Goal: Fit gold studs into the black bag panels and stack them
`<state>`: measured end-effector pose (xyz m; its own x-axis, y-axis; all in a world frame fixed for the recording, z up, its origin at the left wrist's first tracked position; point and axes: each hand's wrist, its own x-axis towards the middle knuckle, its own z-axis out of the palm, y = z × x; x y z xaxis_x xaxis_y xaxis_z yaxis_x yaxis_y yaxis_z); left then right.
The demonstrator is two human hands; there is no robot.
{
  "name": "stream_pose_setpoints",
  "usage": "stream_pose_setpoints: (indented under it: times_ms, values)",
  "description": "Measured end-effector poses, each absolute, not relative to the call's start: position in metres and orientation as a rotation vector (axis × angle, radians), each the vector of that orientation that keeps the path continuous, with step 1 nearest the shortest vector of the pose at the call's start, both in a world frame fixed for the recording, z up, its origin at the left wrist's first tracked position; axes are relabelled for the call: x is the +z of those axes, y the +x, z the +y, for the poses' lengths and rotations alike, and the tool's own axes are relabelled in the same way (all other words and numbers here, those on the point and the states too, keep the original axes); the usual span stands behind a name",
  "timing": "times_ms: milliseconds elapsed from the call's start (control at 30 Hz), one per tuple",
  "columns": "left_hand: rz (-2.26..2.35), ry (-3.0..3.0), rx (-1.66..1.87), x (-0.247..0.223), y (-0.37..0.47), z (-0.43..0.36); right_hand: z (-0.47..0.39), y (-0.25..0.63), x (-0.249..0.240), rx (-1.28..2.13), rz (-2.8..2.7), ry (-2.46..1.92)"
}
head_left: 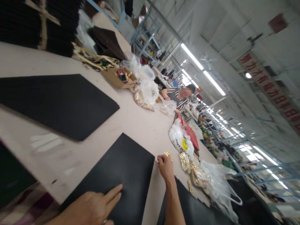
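My left hand [91,204] lies on a black sheet [124,168] of smooth, leather-like material, its first fingers stretched out flat and nothing in its grasp. Just past the sheet's right corner, my right hand [165,165] is closed in a pinch. Whatever is between those fingertips, if anything, is hidden. Small shiny gold pieces [168,153] lie on the table right behind that hand. More black material [194,203] lies below and to the right of my right forearm.
A stack of black sheets [56,103] sits at left on the pale table [145,125]. Gold pieces [185,162], plastic bags [179,137], a red item [191,134] and a cardboard box [117,78] line the far side. Another person [179,97] is beyond.
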<state>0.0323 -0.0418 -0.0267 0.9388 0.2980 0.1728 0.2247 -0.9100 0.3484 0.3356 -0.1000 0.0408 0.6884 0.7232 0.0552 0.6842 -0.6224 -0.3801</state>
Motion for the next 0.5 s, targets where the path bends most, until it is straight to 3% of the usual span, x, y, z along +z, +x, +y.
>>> stream_pose_setpoints:
  times_ms: [133,267,500]
  values:
    - [0.200,2.782,0.352,0.010,0.025,-0.037,-0.128,0.271,0.034,0.541,-1.064,-2.256]
    - [0.190,2.781,0.362,0.014,0.023,-0.035,-0.137,0.220,0.032,0.877,-0.948,-2.041]
    - [0.174,2.784,0.376,0.019,0.019,-0.035,-0.122,0.193,0.041,0.791,-1.226,-2.219]
